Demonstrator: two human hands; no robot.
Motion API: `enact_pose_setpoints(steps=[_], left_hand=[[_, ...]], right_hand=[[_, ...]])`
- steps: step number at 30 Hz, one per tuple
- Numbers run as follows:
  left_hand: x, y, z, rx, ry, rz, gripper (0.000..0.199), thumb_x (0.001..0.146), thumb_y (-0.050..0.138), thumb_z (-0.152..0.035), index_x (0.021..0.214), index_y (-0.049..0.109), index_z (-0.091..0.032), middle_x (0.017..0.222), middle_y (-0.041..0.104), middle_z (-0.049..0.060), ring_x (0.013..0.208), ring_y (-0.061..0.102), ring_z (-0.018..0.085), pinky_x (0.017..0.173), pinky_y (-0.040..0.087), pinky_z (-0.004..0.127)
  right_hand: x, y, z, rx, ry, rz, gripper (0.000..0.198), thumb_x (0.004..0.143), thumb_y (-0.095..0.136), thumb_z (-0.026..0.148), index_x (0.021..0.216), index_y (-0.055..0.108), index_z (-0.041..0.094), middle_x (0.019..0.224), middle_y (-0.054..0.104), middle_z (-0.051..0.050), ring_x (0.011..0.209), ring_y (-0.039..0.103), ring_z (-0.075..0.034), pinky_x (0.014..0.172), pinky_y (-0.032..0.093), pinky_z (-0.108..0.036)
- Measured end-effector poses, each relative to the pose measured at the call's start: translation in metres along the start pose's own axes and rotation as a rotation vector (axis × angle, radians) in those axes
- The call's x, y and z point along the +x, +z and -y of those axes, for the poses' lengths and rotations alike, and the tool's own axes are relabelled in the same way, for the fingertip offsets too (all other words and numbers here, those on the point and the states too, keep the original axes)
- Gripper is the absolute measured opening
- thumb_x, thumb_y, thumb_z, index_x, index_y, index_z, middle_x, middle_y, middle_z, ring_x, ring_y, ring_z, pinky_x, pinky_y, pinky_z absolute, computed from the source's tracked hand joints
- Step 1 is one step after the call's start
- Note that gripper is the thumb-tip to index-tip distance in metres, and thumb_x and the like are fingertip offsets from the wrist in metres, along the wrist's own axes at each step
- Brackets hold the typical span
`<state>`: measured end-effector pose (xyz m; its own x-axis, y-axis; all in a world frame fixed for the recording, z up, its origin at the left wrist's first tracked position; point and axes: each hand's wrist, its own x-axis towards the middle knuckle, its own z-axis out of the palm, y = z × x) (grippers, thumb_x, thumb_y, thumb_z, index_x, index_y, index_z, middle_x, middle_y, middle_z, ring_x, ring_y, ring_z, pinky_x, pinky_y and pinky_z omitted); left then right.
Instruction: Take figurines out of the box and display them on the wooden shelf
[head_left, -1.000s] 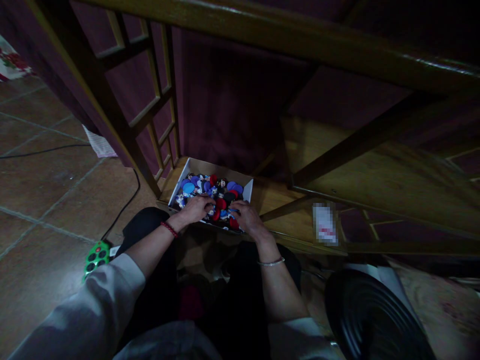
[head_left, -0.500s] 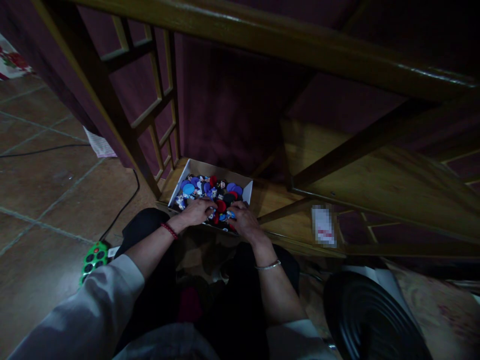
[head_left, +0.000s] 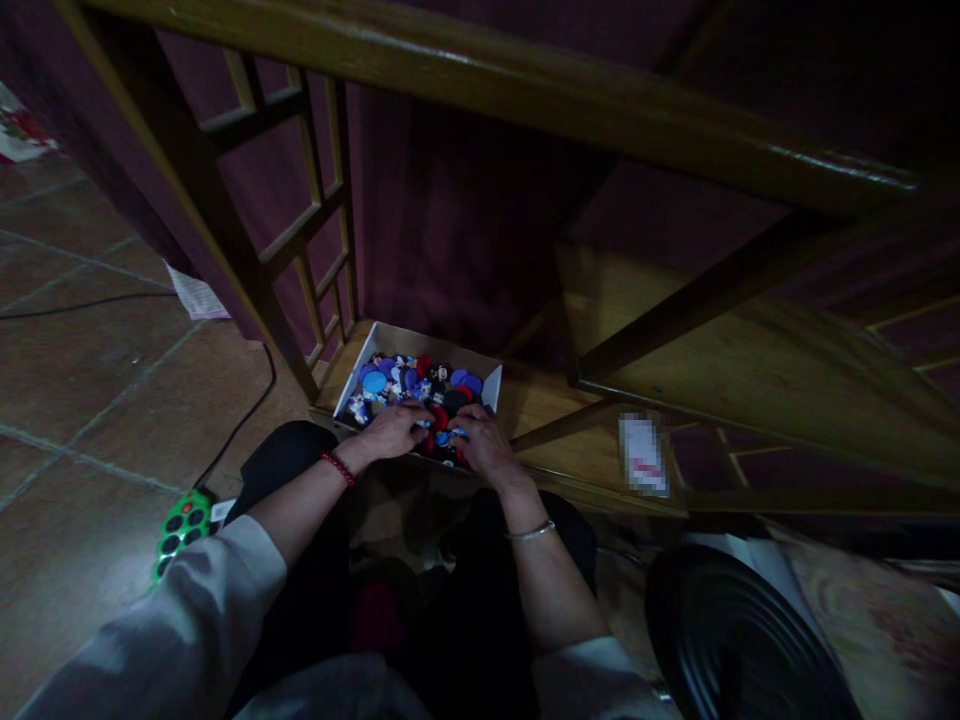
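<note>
A shallow white cardboard box holds many small figurines in blue, purple, red, black and white, some with round cap-like tops. My left hand, with a red bead bracelet at the wrist, reaches over the box's front edge. Its fingers are pinched together, and a pale blue bit shows at their tips, too small to name. Facing it, my right hand wears a silver bangle and has its fingers closed on a small blue-and-white figurine. Red and dark pieces lie beneath and between both hands.
The box rests on a low wooden shelf of a frame with a lattice side. A blurred white packet lies farther right. A green power strip with a black cable is on the tiled floor; a round black object stands at right.
Both hands stay over the box with slight finger movement. The right fingers have shifted a little left, nearer the left hand. The whole view has tilted slightly.
</note>
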<state>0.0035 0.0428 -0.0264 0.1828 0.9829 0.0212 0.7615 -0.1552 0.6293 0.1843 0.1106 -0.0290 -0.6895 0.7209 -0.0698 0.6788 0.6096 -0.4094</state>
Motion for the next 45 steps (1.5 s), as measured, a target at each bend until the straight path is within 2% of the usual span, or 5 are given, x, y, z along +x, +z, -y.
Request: enact_pose_setpoints(steps=[16, 25, 36, 41, 45], left_hand=[[0.001, 0.001, -0.001, -0.017, -0.009, -0.021, 0.021, 0.077, 0.046, -0.018, 0.091, 0.061, -0.020, 0.098, 0.060, 0.003, 0.090, 0.056, 0.015, 0.084, 0.042, 0.026], [-0.002, 0.001, -0.004, -0.060, 0.007, -0.036, 0.029, 0.078, 0.046, -0.017, 0.105, 0.057, -0.020, 0.103, 0.058, 0.004, 0.096, 0.053, 0.015, 0.087, 0.041, 0.025], [-0.005, 0.005, -0.006, -0.112, 0.018, -0.038, 0.030, 0.077, 0.044, -0.012, 0.103, 0.058, -0.018, 0.103, 0.059, 0.004, 0.092, 0.056, 0.014, 0.086, 0.042, 0.025], [-0.004, 0.013, -0.004, -0.112, 0.006, -0.069, 0.037, 0.078, 0.040, -0.010, 0.112, 0.053, -0.015, 0.109, 0.057, 0.008, 0.095, 0.056, 0.015, 0.087, 0.042, 0.027], [-0.004, 0.015, -0.001, -0.118, 0.036, -0.106, 0.043, 0.075, 0.038, -0.004, 0.114, 0.051, -0.014, 0.108, 0.056, 0.009, 0.096, 0.055, 0.015, 0.088, 0.043, 0.027]], right_hand=[[0.002, -0.006, 0.004, 0.085, 0.048, -0.013, 0.013, 0.069, 0.059, 0.007, 0.077, 0.063, 0.017, 0.097, 0.056, -0.005, 0.094, 0.053, -0.016, 0.082, 0.043, -0.027], [0.002, -0.008, 0.004, 0.057, 0.035, 0.010, 0.013, 0.071, 0.057, 0.008, 0.080, 0.062, 0.017, 0.097, 0.056, -0.006, 0.096, 0.052, -0.017, 0.083, 0.042, -0.028], [0.004, 0.000, -0.005, 0.106, -0.019, -0.067, 0.016, 0.071, 0.054, 0.008, 0.081, 0.062, 0.017, 0.095, 0.056, -0.006, 0.093, 0.052, -0.016, 0.083, 0.042, -0.029], [0.006, -0.002, 0.003, 0.169, -0.090, -0.129, 0.017, 0.076, 0.053, 0.021, 0.091, 0.060, 0.020, 0.096, 0.056, -0.005, 0.091, 0.054, -0.017, 0.080, 0.045, -0.032], [0.009, 0.003, 0.012, 0.168, -0.119, -0.157, 0.029, 0.073, 0.058, 0.028, 0.101, 0.058, 0.022, 0.100, 0.055, -0.006, 0.094, 0.053, -0.019, 0.083, 0.044, -0.035]])
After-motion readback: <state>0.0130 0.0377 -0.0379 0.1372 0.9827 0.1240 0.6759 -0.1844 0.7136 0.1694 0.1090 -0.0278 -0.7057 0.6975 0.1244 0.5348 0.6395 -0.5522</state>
